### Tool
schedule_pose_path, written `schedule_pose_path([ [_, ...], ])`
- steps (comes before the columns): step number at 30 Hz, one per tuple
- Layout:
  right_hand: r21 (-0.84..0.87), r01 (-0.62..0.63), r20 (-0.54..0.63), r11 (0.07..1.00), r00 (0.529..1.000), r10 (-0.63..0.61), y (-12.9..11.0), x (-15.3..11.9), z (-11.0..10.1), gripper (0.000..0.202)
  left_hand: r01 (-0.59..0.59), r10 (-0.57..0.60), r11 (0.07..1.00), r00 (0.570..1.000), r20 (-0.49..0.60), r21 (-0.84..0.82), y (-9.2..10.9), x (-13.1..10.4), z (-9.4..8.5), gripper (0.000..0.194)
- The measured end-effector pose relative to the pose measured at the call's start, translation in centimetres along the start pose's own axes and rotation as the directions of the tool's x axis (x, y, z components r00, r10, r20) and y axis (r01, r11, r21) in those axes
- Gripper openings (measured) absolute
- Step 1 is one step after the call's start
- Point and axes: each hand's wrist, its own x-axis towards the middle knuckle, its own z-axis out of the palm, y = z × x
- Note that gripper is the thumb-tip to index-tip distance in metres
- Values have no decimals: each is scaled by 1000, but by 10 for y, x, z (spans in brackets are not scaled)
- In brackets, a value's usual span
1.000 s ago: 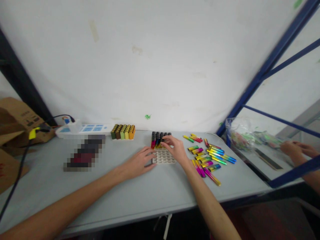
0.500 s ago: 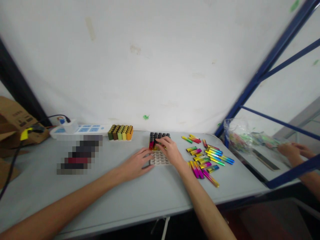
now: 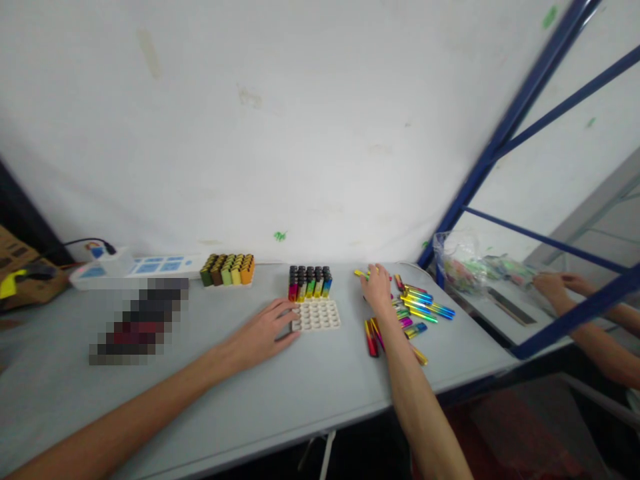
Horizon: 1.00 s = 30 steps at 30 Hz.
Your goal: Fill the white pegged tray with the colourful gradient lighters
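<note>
My left hand (image 3: 265, 333) lies on the table with its fingers spread, the fingertips touching the left edge of a white tray (image 3: 317, 316) with rows of holes. The back of the tray bears upright lighters (image 3: 310, 285) with black tops and shiny red, yellow, green and blue bodies; its front holes are bare. To the right, my right hand (image 3: 377, 290) reaches over loose lighters (image 3: 420, 303) with metallic rainbow colours. Its fingers are bent but apart, around a small yellow-green lighter (image 3: 359, 273) and others that the hand partly hides.
A second block of lighters (image 3: 227, 271) in brown, green and orange stands left, by a white power strip (image 3: 160, 265). A blurred-out item (image 3: 140, 323) lies nearer. At right are a blue metal frame (image 3: 480, 173), a plastic bag (image 3: 463, 267) and another person's hands (image 3: 555, 287).
My right hand has left the lighters in the tray and moved right to the loose pile. My left hand stays by the tray. The view has shifted slightly right.
</note>
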Motion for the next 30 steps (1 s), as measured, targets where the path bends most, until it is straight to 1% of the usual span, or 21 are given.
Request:
schedule_pose_path([
  [2, -96, -121, 56, 988, 990, 126, 14, 1, 4, 47, -2, 2, 1000, 1000, 2, 0, 1, 0, -1, 19],
  [4, -133, -162, 133, 978, 975, 180, 20, 0, 6, 49, -2, 2, 1000, 1000, -2, -1, 1, 0, -2, 20],
  [7, -113, -117, 253, 987, 957, 143, 20, 1, 7, 47, -1, 1, 1000, 1000, -12, -12, 2, 0, -3, 19],
  [9, -103, -83, 286, 991, 952, 109, 18, 3, 6, 45, -2, 2, 1000, 1000, -9, -13, 3, 0, -3, 19],
  [13, -119, -56, 292, 991, 952, 89, 16, 6, 4, 36, 8, -8, 1000, 1000, 2, 0, 2, -1, -2, 20],
  [16, -120, -24, 277, 992, 959, 57, 18, 7, 2, 35, 14, -14, 1000, 1000, 13, 6, 1, -1, -1, 20],
  [19, -84, 25, 272, 996, 962, -1, 21, 8, 2, 31, 11, -11, 1000, 1000, 10, 3, 1, 0, -1, 20],
  [23, -39, 62, 299, 997, 953, -48, 20, 9, 1, 23, 6, -6, 1000, 1000, 6, -4, 1, 1, -2, 20],
  [30, 39, 139, 310, 990, 940, -144, 12, 8, -10, 27, 14, -14, 1000, 1000, 16, -4, 2, 1, -2, 20],
])
